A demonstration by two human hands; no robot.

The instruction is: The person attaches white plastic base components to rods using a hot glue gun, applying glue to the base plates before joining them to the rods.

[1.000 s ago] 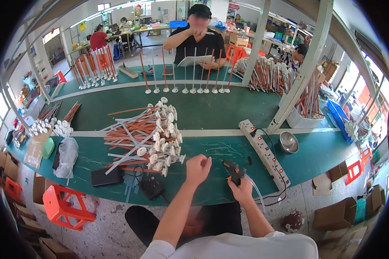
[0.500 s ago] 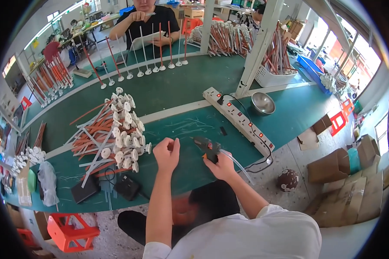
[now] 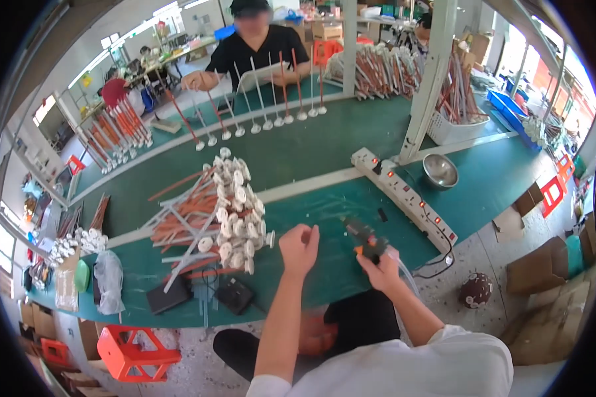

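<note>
My right hand (image 3: 383, 270) is wrapped round the handle of a dark glue gun (image 3: 363, 235) with an orange trigger. Its nozzle points up and left over the green table (image 3: 304, 218), and a pale glue stick trails from its back. To the left, my left hand (image 3: 299, 250) is closed with thumb and fingers together; whatever they pinch, if anything, is hidden. Beside that hand lies a heap of red and grey sticks (image 3: 189, 215) with white round bases (image 3: 238, 218) on their right ends.
A power strip (image 3: 404, 198) with lit switches and a metal bowl (image 3: 440, 172) lie to the right. Upright sticks (image 3: 257, 89) on white bases line the far side, where a co-worker (image 3: 261, 49) sits. Black boxes (image 3: 235, 294) lie near the front edge; a white post (image 3: 430, 86) rises behind the strip.
The whole view has shifted, so the scene sits further right. The co-worker's raised hand has come down towards the upright sticks. My hands keep nearly the same pose, the right still gripping the glue gun.
</note>
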